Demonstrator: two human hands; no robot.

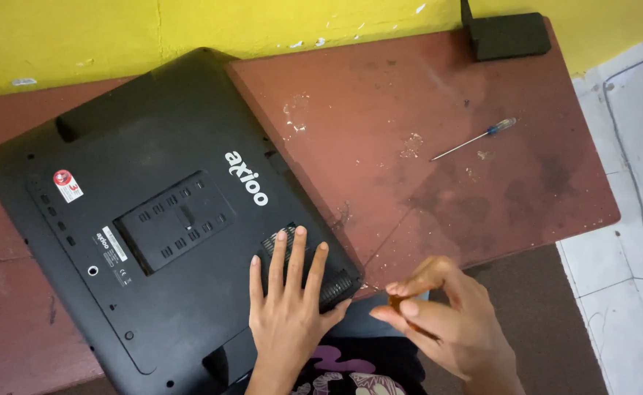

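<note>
A big black monitor (153,219) lies face down on a worn red-brown table (438,168), so its flat back points up. It sits a bit crooked, and its near corner pokes out over the table edge, close to the person.

The left hand (288,303) lies flat on that near corner of the monitor, fingers spread wide over the little air slots. It seems to be pressing down so the monitor stays put and does not tip.

The right hand (442,322) is just beside that same corner, off the table edge. Its thumb and fingers are pinched together on a small brownish thing (397,298). It is too blurry to tell what it is.

A thin screwdriver (474,139) with a blue and clear handle lies well away from the monitor, on the bare table. A black box (508,35) sits farther back, against the yellow wall (65,36).
</note>
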